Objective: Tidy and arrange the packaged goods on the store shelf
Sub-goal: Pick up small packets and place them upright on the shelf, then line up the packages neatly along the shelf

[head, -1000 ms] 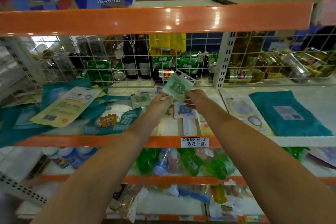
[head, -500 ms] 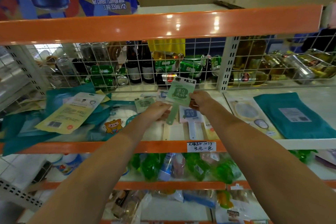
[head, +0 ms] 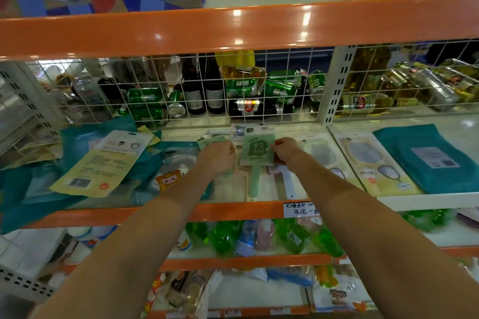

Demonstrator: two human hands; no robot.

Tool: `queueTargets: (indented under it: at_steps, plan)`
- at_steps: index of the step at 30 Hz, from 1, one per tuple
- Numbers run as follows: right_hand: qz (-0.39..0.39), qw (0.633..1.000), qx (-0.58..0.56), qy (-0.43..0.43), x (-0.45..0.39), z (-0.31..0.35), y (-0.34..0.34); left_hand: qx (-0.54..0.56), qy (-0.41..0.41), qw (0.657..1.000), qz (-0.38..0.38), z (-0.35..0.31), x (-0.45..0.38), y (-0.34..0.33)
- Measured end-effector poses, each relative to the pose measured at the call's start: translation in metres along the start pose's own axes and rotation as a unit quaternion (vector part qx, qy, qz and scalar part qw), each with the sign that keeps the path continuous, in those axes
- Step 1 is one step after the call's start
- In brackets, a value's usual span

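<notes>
A pale green packaged hand mirror point(head: 257, 153) with a long green handle lies flat on the white shelf point(head: 274, 190), on top of other packaged mirrors. My right hand point(head: 284, 149) pinches its right edge. My left hand point(head: 217, 156) sits just left of it with curled fingers, over a smaller green package point(head: 211, 140); whether it grips the mirror pack is hidden. A pink-handled pack point(head: 281, 172) lies under the right hand.
Teal and yellow flat packs point(head: 103, 160) lie in a loose heap at left. Mirror packs point(head: 373, 163) and a teal pack point(head: 430, 158) lie at right. A wire grid point(head: 233, 90) with cans and bottles behind it closes the back. An orange beam point(head: 233, 28) runs overhead.
Both hands have lowered the green mirror pack from a raised, tilted hold down flat onto the stack on the shelf.
</notes>
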State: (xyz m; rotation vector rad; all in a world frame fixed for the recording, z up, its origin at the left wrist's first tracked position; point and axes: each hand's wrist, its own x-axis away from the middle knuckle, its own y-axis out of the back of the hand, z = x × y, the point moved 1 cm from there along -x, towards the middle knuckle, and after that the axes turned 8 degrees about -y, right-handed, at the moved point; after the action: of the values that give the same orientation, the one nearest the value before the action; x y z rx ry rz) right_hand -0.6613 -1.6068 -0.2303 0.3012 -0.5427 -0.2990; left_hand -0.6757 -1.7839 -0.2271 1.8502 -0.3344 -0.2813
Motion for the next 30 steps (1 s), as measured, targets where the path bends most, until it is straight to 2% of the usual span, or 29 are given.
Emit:
queueTargets:
  at_steps: [10, 18, 30]
  plan:
    - [-0.009, 0.991, 0.131, -0.037, 0.002, -0.002, -0.022, -0.038, -0.031, 0.998, -0.04, 0.019, -0.004, 0.006]
    - [-0.077, 0.961, 0.265, 0.017, 0.005, 0.003, -0.026, -0.041, -0.045, 0.997, -0.038, 0.025, -0.007, 0.005]
    - [-0.108, 0.927, 0.355, 0.053, 0.014, 0.009, -0.037, -0.047, -0.058, 0.997, -0.025, 0.033, -0.009, 0.004]
